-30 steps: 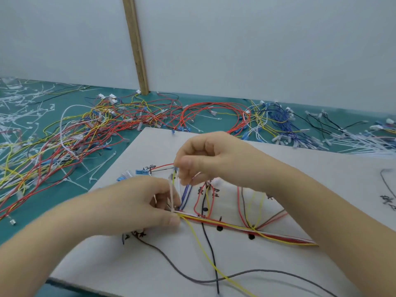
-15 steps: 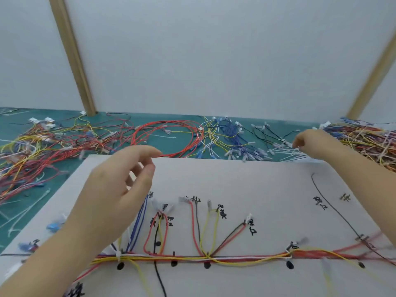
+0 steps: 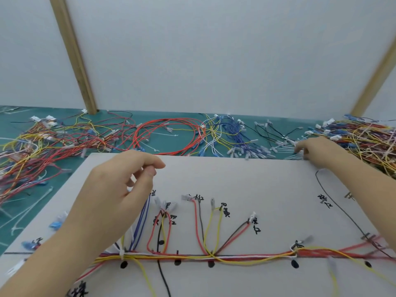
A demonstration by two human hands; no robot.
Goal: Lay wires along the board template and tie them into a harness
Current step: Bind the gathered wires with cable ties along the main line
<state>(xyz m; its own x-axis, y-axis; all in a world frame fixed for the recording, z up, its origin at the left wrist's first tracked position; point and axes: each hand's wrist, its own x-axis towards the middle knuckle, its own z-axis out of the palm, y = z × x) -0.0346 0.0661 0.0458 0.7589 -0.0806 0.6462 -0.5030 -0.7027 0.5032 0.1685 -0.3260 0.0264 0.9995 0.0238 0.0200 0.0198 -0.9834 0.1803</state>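
Head view: both my hands have left the tied bundle (image 3: 214,257) low on the board (image 3: 235,174) — my right hand (image 3: 317,152) now reaches the cable ties (image 3: 285,147) at right, its grip unclear; my left hand (image 3: 120,189) hovers, loosely curled, empty — next tie coming.

Left hand (image 3: 115,189) hovers loosely curled; right hand (image 3: 317,152) reaches far forward, fingers bent.

The left hand (image 3: 120,189) hovers above the white board template (image 3: 246,183), fingers loosely curled, holding nothing. Below it runs the bundled harness (image 3: 214,257). The right hand (image 3: 317,151) reaches to the board's far edge, fingertips among white cable ties (image 3: 285,146).
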